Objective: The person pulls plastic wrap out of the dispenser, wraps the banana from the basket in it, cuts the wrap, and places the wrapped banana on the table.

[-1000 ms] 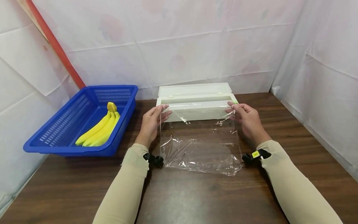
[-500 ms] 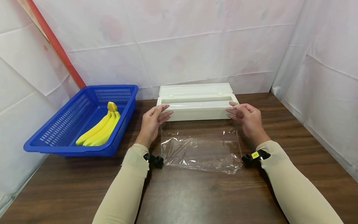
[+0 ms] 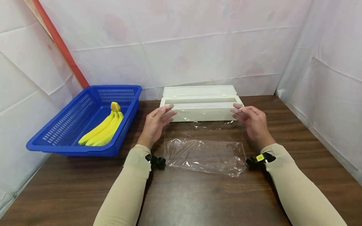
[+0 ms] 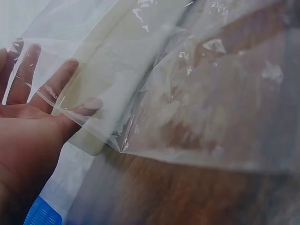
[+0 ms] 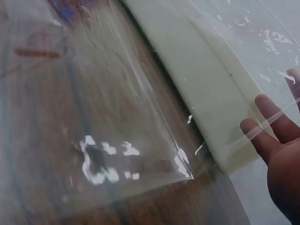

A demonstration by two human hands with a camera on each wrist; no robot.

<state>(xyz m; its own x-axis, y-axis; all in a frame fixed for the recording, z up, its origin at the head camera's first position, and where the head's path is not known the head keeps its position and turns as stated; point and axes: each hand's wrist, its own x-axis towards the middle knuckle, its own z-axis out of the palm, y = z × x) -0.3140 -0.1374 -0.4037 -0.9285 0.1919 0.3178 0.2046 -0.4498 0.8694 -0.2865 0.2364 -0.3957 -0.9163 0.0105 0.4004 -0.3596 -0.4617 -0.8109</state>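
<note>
A clear sheet of plastic wrap (image 3: 203,153) stretches between both hands, its near part lying over the table. Behind it is a long white box (image 3: 202,115) with its lid (image 3: 199,91) raised, and a white roll (image 3: 202,105) shows inside. My left hand (image 3: 154,125) pinches the sheet's left edge between thumb and fingers by the box's left end. At the other end, my right hand (image 3: 255,124) pinches the right edge. Through the film, the left wrist view shows the left fingers (image 4: 58,82) spread; the right wrist view shows two right fingers (image 5: 276,112) against the box's end.
On the left stands a blue perforated basket (image 3: 70,150) holding a bunch of yellow bananas (image 3: 101,130). A white sheet (image 3: 181,40) hangs behind the dark wooden table (image 3: 183,197), with a red strip (image 3: 62,44) at the left corner.
The wrap between the hands tightened to a thin line, then shows loose glints before the box again. Both hands stay at the box's ends, pinching the wrap. The head view has shifted slightly.
</note>
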